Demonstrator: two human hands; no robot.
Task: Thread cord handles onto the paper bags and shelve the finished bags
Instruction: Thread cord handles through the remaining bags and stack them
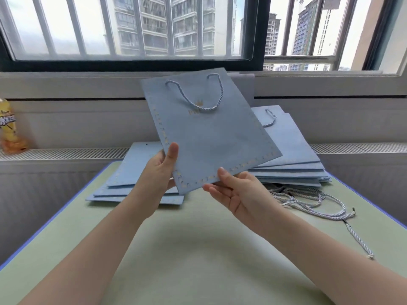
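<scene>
Head view: we look forward and down over a pale green counter [198, 260] with a blue edge, set against a barred window [132, 29].
Held bag: we see a flat light-blue paper bag [211, 133] lifted clear of the counter near the middle, tilted, its top edge far and its bottom corner near us.
Handle: a twisted cord handle [198, 100] is threaded through the held bag's top and loops down over its gold print.
Left hand: our left hand [158, 172] grips the bag's near left edge, thumb on the front face and fingers [170, 183] curled behind it.
Right hand: our right hand [240, 194] pinches the bag's bottom edge, thumb on top and the other fingers beneath, slightly spread.
Left stack: flat bags [132, 183] lie piled on the far left of the counter, partly hidden by the left hand and the held bag.
Right stack: a pile of bags with handles [293, 164] lies far right, its near left part covered by the held bag; one cord loop [271, 117] shows on its top bag.
Loose cords: a tangle of spare cords [312, 203] lies on the counter just near the right stack, one strand trailing toward the near right edge.
Bottle: a yellow bottle [10, 126] stands on the radiator ledge [66, 153] at far left, well apart from the bags.
</scene>
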